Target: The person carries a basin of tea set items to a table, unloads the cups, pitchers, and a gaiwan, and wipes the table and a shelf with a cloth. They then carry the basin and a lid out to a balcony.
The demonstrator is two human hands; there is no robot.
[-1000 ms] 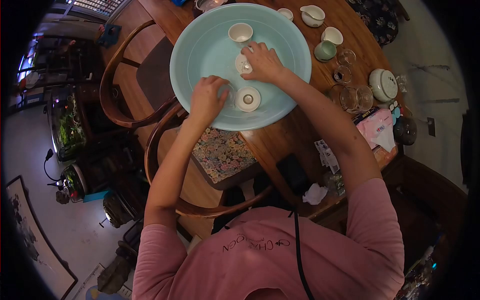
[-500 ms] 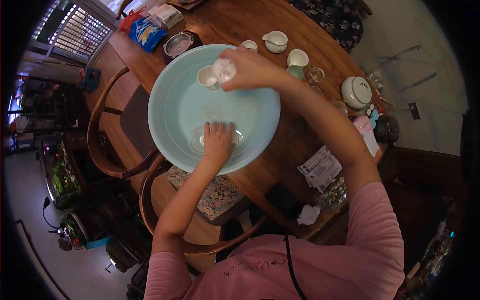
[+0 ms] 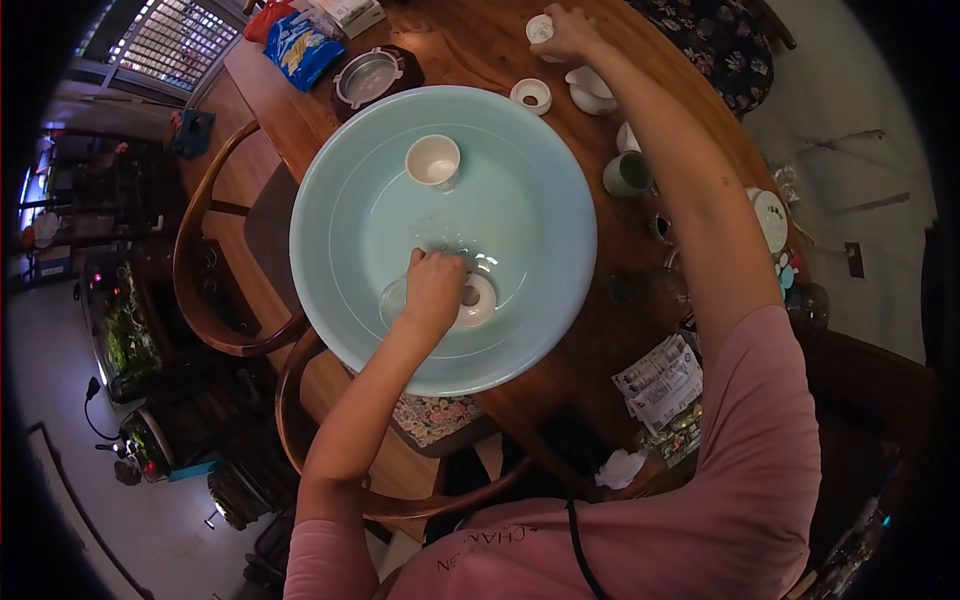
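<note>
While the right hand (image 3: 572,36) reaches out past the far right side of the basin (image 3: 572,240), the left hand (image 3: 437,285) is low inside it, so from where I stand the two are well apart. The left hand's fingers are curled in and drawn together; whether they grip anything underneath, I can't tell. Right against it, on its right side, sits a white dish (image 3: 480,305) with a dark middle, partly hidden by the hand. A clear glass piece (image 3: 392,303) lies just to the left.

The white cup (image 3: 433,162) is in the far part of the basin, almost straight beyond the left knuckles. The left hand is the nearer of the two to it; the right is farther off, out over the wooden table (image 3: 480,45). The cup's mouth is round, so it offers no long axis to line up with, and the left forearm slants in from the near left.

The right hand pinches a small white piece (image 3: 540,29) between thumb and fingers, held on the left side of the hand. Nearer than that piece, a little round pot (image 3: 531,97) stands on the wood, with a white pitcher (image 3: 590,92) just to its right.
</note>
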